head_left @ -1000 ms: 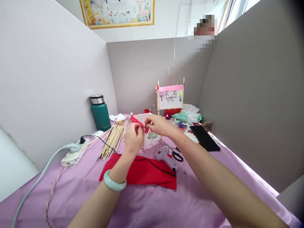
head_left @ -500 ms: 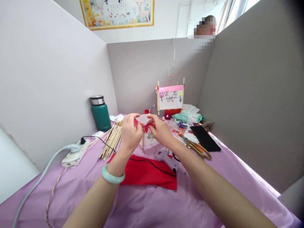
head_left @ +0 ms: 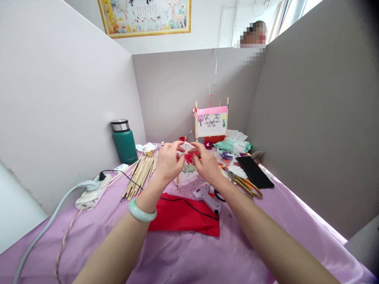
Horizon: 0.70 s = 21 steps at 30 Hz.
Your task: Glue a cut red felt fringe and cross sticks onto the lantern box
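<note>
Both my hands meet over a small paper lantern (head_left: 187, 170) with wooden posts and a leaf drawing, standing on the purple cloth. My left hand (head_left: 168, 162), with a pale green bangle on the wrist, pinches the lantern's top edge. My right hand (head_left: 205, 162) is closed on the red fringe (head_left: 189, 157) along that same edge. The fingertips of the two hands nearly touch. Most of the lantern is hidden behind my hands.
A glue gun (head_left: 206, 196) with black cord lies on red cloth (head_left: 185, 216). Wooden sticks (head_left: 141, 172), a power strip (head_left: 93, 191) and a green flask (head_left: 123, 141) are at left. Gold scissors (head_left: 245, 185), a black phone (head_left: 254, 172), tissues (head_left: 233, 145) and a finished lantern (head_left: 211, 122) are at right.
My hands have shifted slightly right and up along the lantern's top edge, drawing closer together. The gold scissors, hidden a second ago, now show beside my right forearm.
</note>
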### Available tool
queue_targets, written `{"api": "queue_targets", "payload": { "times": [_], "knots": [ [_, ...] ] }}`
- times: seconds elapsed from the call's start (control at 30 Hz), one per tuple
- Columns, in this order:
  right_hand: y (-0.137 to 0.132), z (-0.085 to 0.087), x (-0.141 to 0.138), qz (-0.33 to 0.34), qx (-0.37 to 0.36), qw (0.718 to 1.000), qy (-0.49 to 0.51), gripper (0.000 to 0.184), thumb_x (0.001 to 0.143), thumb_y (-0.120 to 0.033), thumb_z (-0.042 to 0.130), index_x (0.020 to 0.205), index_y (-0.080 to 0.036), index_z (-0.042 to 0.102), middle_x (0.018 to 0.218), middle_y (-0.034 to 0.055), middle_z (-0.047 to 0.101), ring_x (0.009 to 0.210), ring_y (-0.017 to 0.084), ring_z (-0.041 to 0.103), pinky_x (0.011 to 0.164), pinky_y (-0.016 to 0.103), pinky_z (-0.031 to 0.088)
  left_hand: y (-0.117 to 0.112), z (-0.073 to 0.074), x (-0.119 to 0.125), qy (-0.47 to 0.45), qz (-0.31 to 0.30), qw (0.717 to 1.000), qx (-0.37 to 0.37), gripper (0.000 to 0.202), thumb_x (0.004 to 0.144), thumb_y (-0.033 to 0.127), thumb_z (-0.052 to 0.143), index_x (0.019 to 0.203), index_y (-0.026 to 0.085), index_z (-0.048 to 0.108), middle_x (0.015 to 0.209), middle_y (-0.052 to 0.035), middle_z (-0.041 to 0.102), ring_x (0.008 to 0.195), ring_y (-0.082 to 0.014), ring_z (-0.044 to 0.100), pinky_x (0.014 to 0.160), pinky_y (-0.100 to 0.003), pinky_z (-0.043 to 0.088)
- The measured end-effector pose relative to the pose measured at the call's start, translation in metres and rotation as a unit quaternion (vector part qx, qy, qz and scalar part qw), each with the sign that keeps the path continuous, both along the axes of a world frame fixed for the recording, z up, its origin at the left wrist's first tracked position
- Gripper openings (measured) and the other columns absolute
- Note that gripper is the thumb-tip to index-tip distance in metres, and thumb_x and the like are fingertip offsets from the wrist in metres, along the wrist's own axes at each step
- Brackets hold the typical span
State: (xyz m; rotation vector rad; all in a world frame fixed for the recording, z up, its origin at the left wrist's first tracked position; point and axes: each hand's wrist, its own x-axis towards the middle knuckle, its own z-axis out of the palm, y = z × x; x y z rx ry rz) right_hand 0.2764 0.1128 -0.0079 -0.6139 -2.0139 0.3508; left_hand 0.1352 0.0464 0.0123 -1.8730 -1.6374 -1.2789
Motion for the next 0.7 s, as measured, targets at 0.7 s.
{"api": "queue_targets", "payload": {
  "times": [0.7],
  "knots": [
    [0.005,-0.025,0.024,-0.044,-0.023,0.996,0.072,0.037,0.088,-0.018,0.040,0.125,-0.019,0.046,0.102,0.0062,0.068,0.083,0.016,0.064,0.075,0.030,0.048,0.017,0.011,0.005,0.132,0.075,0.984,-0.097,0.025,0.082,0.019,0.049,0.076,0.023,0.073,0.080,-0.0057,0.071,0.078,-0.0222,0.062,0.072,-0.032,0.045]
  ]
}}
